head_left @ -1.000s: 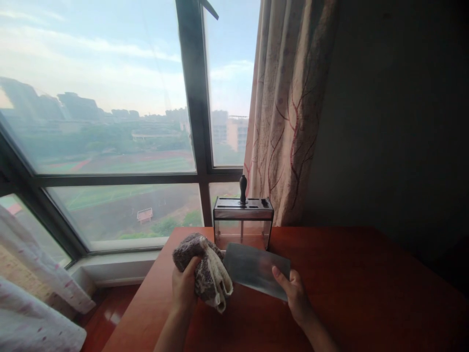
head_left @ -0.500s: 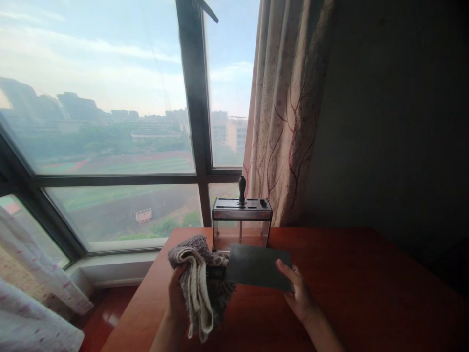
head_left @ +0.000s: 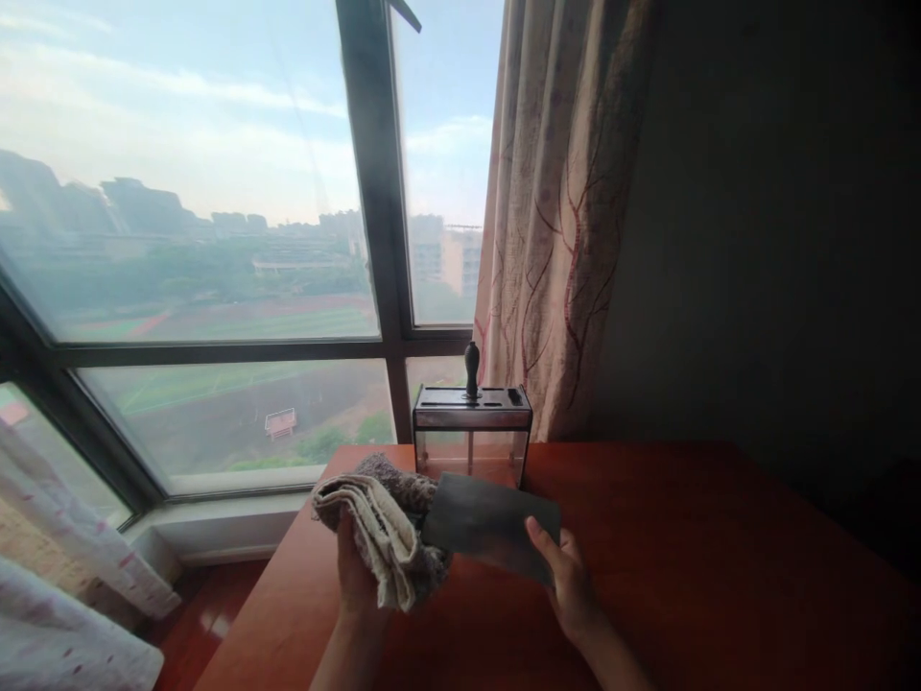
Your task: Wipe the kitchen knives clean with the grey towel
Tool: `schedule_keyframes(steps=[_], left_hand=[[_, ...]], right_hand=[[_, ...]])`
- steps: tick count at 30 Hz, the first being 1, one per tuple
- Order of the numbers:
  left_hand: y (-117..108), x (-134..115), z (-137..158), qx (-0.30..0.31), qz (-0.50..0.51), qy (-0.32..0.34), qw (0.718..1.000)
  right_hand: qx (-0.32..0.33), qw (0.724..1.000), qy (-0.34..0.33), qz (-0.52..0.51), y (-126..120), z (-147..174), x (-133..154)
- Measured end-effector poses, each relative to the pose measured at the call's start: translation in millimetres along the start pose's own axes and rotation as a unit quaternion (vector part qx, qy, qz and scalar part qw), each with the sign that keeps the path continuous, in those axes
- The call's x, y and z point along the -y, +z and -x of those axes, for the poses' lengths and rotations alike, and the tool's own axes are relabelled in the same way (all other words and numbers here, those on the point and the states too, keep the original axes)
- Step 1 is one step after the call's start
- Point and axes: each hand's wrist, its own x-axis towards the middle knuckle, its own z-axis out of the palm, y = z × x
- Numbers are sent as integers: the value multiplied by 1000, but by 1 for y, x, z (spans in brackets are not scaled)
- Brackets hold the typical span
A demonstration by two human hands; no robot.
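Observation:
My left hand (head_left: 356,566) is wrapped round a folded grey and cream towel (head_left: 392,537). The towel bunches around the handle end of a cleaver (head_left: 489,523), whose handle is hidden by the cloth now. With the thumb on the near face, my right hand (head_left: 565,576) pinches the far right end of the wide, dark, rectangular blade. The blade lies between both hands, above the table and tilted down to the right. Just behind the blade stands a clear-sided knife block (head_left: 471,422), with one black handle (head_left: 471,369) sticking up from its slotted top.
A reddish-brown wooden table (head_left: 683,557) stretches out under my hands. Behind it are a large framed window (head_left: 216,355) and a patterned curtain (head_left: 561,230). A pale curtain (head_left: 64,614) hangs low at the left, beside the sill (head_left: 230,523).
The towel has shifted up and folded over the cleaver's handle, which was partly visible before. The cleaver and my right hand have moved slightly left, and the blade tilts more.

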Motion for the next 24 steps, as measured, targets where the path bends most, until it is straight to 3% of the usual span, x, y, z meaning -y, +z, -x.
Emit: schedule_keyframes(steps=[3,12,24], left_hand=[[0,4,-2,-13,37,17,999],[10,20,3,-43,54,-17,997],[18,29,14,14,53,-61,997]], right_hand=[[-19,997,-40,69,2,2,-7],[-89,960,-144,223,-2,11,-33],[-90,968,-130,196,3,12,-48]])
